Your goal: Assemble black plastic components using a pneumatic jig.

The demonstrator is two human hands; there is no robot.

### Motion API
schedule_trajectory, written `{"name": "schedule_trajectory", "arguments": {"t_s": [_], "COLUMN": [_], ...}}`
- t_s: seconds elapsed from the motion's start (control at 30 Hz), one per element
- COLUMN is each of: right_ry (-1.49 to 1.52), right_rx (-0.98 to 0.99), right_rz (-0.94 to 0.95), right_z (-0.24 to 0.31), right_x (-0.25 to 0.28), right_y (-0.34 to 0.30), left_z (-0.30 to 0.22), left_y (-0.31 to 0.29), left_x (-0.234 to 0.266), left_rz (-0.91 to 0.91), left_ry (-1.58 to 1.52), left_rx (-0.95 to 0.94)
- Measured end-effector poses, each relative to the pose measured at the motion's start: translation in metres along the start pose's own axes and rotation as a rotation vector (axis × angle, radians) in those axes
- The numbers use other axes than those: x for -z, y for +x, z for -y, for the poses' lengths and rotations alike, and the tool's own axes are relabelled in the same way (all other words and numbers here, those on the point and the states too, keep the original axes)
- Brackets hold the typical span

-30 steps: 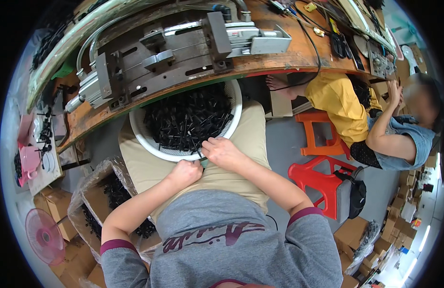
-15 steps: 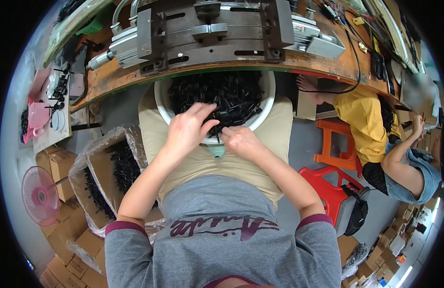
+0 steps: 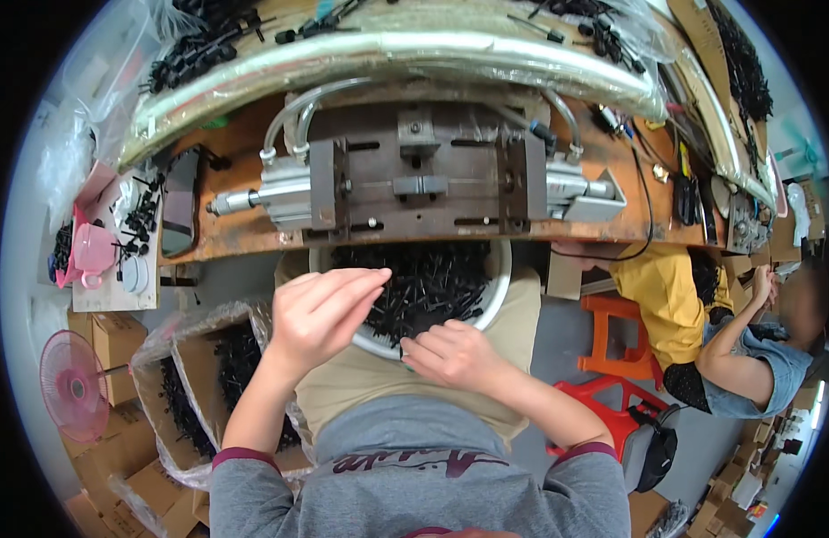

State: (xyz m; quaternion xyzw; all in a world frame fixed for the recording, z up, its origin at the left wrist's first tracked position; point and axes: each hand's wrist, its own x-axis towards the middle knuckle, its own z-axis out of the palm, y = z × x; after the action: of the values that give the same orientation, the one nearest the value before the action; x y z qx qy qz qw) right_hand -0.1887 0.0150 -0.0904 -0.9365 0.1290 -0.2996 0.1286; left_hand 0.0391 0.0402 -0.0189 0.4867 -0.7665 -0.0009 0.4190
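Bunching L hand (image 3: 309, 321) fingertips close tog., left of ctr in head view; can't tell if holding anything. Curling R hand (image 3: 450, 354) fingers inward, just below ctr, by lower rim of white basket (image 3: 501, 285); can't see what's inside, if anything. Can see blk parts (image 3: 432, 291) heaped in basket, mid-frame: just right of L fingertips, above R knuckles.

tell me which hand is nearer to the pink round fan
Left. The left hand is to the right of the fan, by the left side of the white round plastic basket; the right hand is farther right, by the basket's near rim.
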Motion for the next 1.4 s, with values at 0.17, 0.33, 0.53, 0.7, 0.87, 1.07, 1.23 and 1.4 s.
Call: {"name": "schedule_trajectory", "arguments": {"t_s": [0.17, 0.33, 0.53, 0.7, 0.87, 1.07, 1.23, 1.4], "right_ry": [-0.190, -0.164, -0.468, -0.757, -0.817, -0.560, -0.449, -0.579], "right_rx": [0.161, -0.108, -0.320, -0.239, -0.347, -0.751, -0.877, -0.784], "right_rz": [-0.410, -0.471, 0.278, -0.230, -0.307, 0.014, -0.072, -0.031], "right_z": [-0.056, -0.131, -0.215, -0.288, -0.233, -0.256, -0.244, -0.293], "right_x": [0.108, 0.170, 0.145, 0.176, 0.210, 0.143, 0.119, 0.103], "right_y": [0.107, 0.219, 0.351, 0.424, 0.431, 0.458, 0.455, 0.465], "left_z": [0.000, 0.003, 0.001, 0.006, 0.012, 0.013, 0.012, 0.016], "left_y": [0.047, 0.064, 0.048, 0.002, -0.027, -0.035, -0.050, -0.060], "left_x": [0.046, 0.060, 0.042, 0.026, 0.017, 0.022, 0.018, 0.021], "left_rz": [-0.171, -0.231, -0.212, -0.215, -0.234, -0.227, -0.228, -0.208], "left_ry": [0.066, 0.046, -0.089, -0.123, -0.132, -0.123, -0.140, -0.132], "left_rx": [-0.126, -0.159, -0.139, 0.058, 0.153, 0.179, 0.231, 0.265]}}
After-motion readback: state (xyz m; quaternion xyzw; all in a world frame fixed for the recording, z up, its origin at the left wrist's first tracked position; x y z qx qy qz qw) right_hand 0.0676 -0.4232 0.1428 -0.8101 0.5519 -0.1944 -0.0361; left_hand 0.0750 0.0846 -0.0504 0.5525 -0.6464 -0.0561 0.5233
